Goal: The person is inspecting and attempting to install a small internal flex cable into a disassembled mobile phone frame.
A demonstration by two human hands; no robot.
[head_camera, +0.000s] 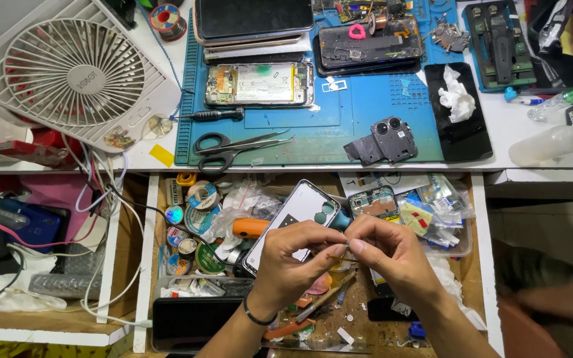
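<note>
Fingertips meet over the open drawer point(479, 265). Left hand point(293, 255) and right hand point(389, 255) pinch a tiny part point(337, 250), too small to tell its heading.

A blue mat point(366, 113) with green smudges was seen on a white table point(499, 142). A white fan point(77, 73) was noted, red showing behind its grille. Black-handled scissors point(223, 151) and a black screwdriver point(217, 115) were recorded on the mat. A black phone panel point(459, 132) was topped by crumpled white tissue point(457, 96). A pink ring point(357, 31) was marked on a dark phone back point(369, 45). A black band point(254, 317) was observed below the left hand point(296, 262). An orange handle point(250, 227) was logged in the brown wooden drawer point(475, 265).
</note>
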